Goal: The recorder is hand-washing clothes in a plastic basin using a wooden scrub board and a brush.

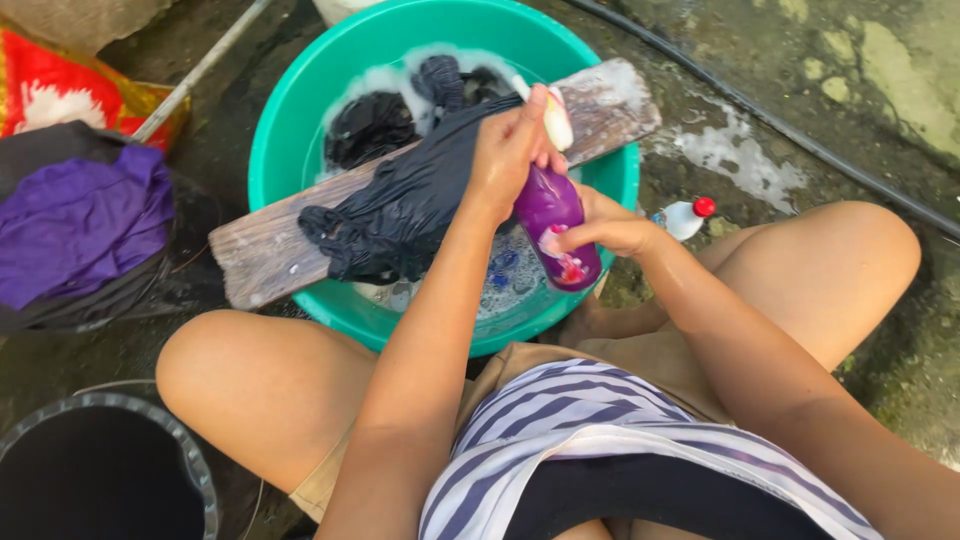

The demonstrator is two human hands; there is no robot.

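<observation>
A striped shirt (600, 430) and bare knees lie closest. Above them, the right hand (610, 232) wraps its grip around the lower body of a purple bottle (553, 222), glossy, with a pink-and-white label, tilted over the green basin (290, 120). The left hand (510, 145) closes its grip on the bottle's pale cap end. Just left of that grip, a wet black garment (400, 205) drapes across a wooden plank (260, 255) resting on the basin's rim.

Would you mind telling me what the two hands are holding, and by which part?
Both hold one purple plastic bottle: the left hand grips its neck near the pale cap, and the right hand holds its lower body.
</observation>
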